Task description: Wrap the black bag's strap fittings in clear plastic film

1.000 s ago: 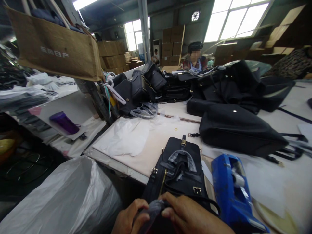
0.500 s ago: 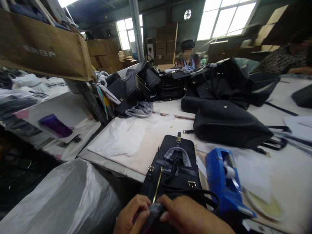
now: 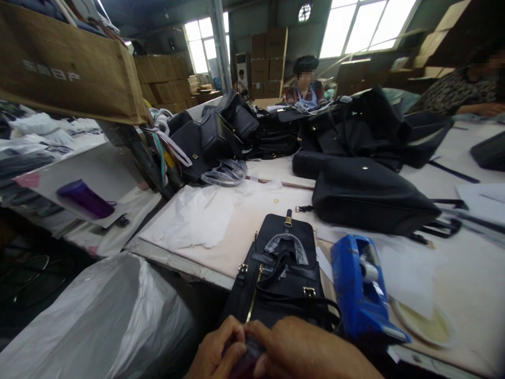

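Observation:
A black backpack [image 3: 282,223] with gold buckles, a gold zip and a plastic-wrapped top handle lies at the table's front edge. Below it, at the bottom of the view, my left hand [image 3: 218,348] and my right hand [image 3: 305,345] are close together. Both are closed, thumbs and forefingers pinching a small plastic-wrapped piece [image 3: 252,353], dark with a reddish part. Most of that piece is hidden by my fingers, and I cannot tell whether it joins the bag. A black strap loops out beside my right hand.
A blue tape dispenser [image 3: 349,289] stands right of the backpack, near a shallow round dish [image 3: 428,323]. Another black bag [image 3: 371,197] lies behind, before a pile of black bags [image 3: 276,134]. A big plastic sack [image 3: 102,316] is at left. Two people sit across the table.
Both hands stay together on the wrapped piece, their fingertips now drawn closer over it. The view has shifted slightly, and the backpack's strap loop sits a little further left.

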Demonstrator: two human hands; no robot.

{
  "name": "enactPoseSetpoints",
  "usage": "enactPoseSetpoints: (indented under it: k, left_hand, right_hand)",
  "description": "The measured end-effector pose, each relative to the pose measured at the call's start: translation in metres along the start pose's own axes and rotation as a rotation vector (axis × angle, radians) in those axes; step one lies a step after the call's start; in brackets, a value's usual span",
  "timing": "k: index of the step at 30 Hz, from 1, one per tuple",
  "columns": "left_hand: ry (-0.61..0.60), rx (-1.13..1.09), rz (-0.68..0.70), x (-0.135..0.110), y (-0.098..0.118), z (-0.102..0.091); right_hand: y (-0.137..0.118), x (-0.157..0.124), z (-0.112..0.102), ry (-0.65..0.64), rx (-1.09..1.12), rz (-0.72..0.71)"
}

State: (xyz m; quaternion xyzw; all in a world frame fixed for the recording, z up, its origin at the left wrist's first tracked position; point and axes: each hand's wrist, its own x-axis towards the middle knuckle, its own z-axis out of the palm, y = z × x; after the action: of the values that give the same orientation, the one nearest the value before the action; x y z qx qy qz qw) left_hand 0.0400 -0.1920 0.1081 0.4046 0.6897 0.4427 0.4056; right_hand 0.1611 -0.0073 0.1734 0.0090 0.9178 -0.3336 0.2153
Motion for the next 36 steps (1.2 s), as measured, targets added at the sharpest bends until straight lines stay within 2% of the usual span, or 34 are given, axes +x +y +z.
enactPoseSetpoints:
  k: [4,9,12,15,19,24,31,36]
  left_hand:
    - [0.007,0.004,-0.021,0.002,-0.003,0.004]
    - [0.109,0.067,-0.069,-0.002,-0.015,0.004]
    - [0.132,0.087,-0.063,-0.005,-0.025,0.001]
    - [0.085,0.098,-0.036,-0.007,-0.026,-0.002]
    - [0.032,0.084,-0.027,-0.006,-0.015,-0.003]
    - [0.026,0.113,-0.025,-0.005,-0.005,-0.001]
    - [-0.002,0.142,-0.052,-0.007,-0.008,0.0]
    - [-0.048,0.182,-0.003,-0.004,-0.006,0.0]
  right_hand:
    - [0.001,0.008,0.012,0.056,-0.077,-0.005]
    - [0.01,0.01,0.029,0.182,-0.02,0.119]
    - [0.017,0.006,0.034,0.208,0.081,0.021]
    - [0.02,0.003,0.033,0.226,0.123,-0.042]
    - [0.016,0.002,0.023,0.186,0.196,-0.079]
    - [0.011,0.002,0.016,0.125,0.149,-0.068]
    - [0.011,0.005,0.025,0.155,0.105,-0.068]
    - [0.016,0.012,0.04,0.178,-0.055,0.027]
